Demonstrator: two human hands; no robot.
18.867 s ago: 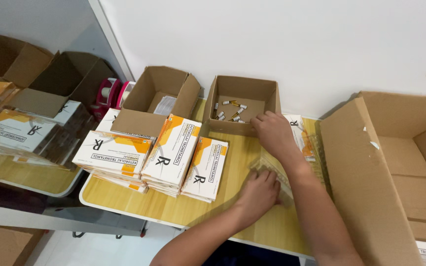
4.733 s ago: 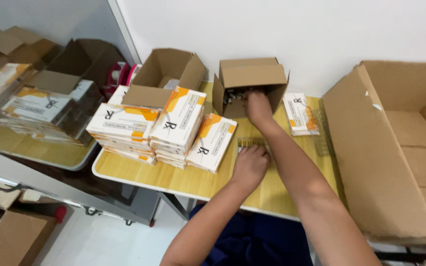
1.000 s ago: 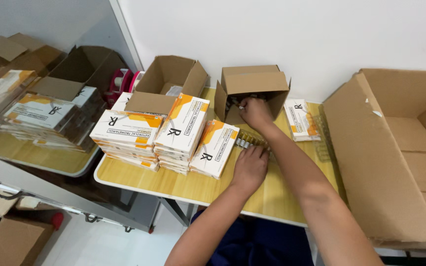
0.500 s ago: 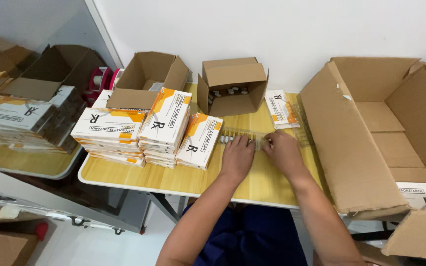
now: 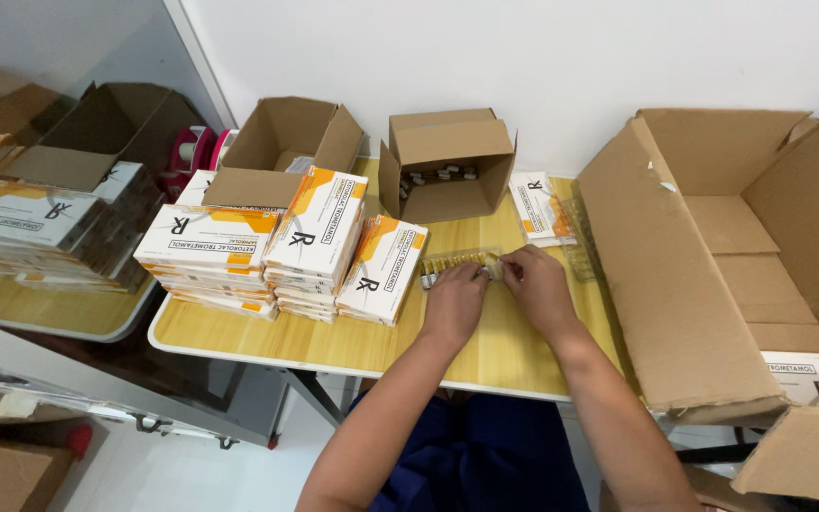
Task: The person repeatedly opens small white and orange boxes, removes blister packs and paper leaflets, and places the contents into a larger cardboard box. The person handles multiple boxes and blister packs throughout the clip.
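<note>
Yellow-topped table (image 5: 334, 343) against a white wall. Nearest the edge, both hands meet over a clear plastic tray of small amber ampoules (image 5: 457, 263) lying flat at table centre. Left hand (image 5: 454, 301) rests on the tray's middle, fingers curled down; right hand (image 5: 536, 287) pinches at the tray's right end, fingertips closed there; what they grip cannot be made out. Just left, stacks of white-and-orange cartons (image 5: 277, 245). Behind the tray, a small open cardboard box (image 5: 447, 163) holding more vials. Far right, a large open cardboard box (image 5: 741, 256), tilted on its side.
</note>
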